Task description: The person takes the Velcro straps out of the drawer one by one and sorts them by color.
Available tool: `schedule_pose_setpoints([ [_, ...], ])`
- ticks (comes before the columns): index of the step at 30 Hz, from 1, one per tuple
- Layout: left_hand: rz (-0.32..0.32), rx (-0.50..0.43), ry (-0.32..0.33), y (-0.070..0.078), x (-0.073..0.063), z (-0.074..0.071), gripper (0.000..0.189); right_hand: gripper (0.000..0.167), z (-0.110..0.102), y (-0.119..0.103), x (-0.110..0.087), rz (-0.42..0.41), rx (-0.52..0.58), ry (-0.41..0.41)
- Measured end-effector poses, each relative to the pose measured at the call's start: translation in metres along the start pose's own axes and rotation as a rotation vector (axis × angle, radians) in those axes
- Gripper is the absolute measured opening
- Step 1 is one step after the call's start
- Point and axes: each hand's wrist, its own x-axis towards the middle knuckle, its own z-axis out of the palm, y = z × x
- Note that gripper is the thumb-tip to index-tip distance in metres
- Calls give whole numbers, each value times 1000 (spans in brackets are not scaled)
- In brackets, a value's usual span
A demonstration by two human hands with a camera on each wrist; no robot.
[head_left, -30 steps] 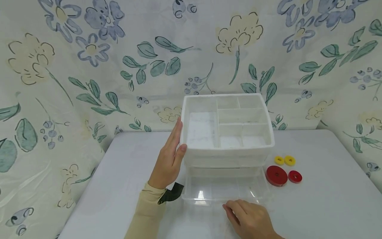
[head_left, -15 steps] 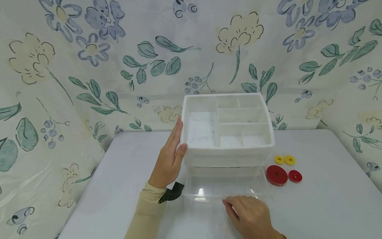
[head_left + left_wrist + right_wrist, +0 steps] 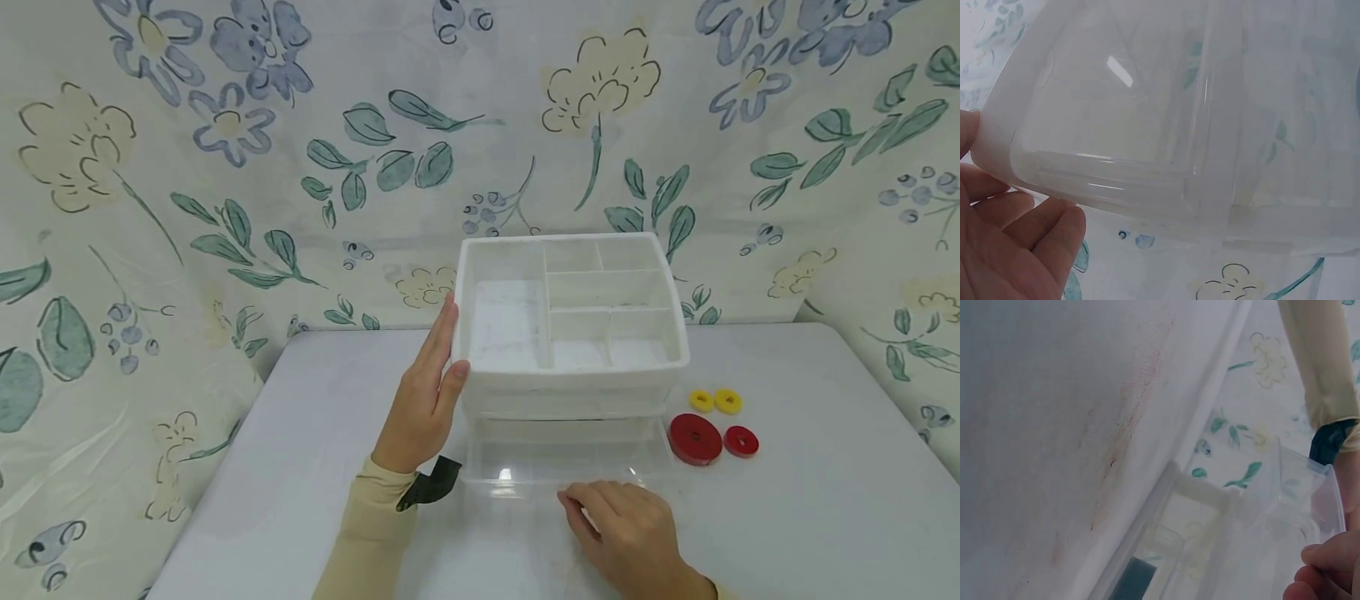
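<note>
A white desktop organizer point(image 3: 573, 385) with a divided top tray stands on the table in the head view. Below that tray, a clear plastic drawer point(image 3: 517, 458) sticks out partway toward me. My left hand point(image 3: 416, 408) lies along the organizer's left side, fingers mostly straight and the thumb at its front corner. In the left wrist view, the fingertips point(image 3: 1069, 219) touch the edge of the translucent casing point(image 3: 1116, 125). At the drawer's front edge, my right hand point(image 3: 626, 533) has curled fingers and thumb gripping it. The right wrist view shows the drawer's clear wall point(image 3: 1310, 481) beside those fingers point(image 3: 1325, 550).
Right of the drawer lie a large red disc point(image 3: 695, 440), a smaller red disc point(image 3: 741, 442) and two yellow rings point(image 3: 701, 402). A floral cloth point(image 3: 390, 183) hangs behind the white table point(image 3: 840, 467). A dark band point(image 3: 431, 485) sits at my left wrist.
The clear drawer has slid a little farther into the organizer, and my right hand has moved forward with it. My left hand has stayed in place.
</note>
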Motion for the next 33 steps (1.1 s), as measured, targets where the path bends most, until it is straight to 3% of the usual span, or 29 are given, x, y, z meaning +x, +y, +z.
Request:
schedule_pose_setpoints([
  [7,2,6,-8,-1,-1,-3,61,55,0,2,3,42,-19,-55],
  [33,9,0,-12,1,0,-4,61,49,18,17,14,23,-29,24],
])
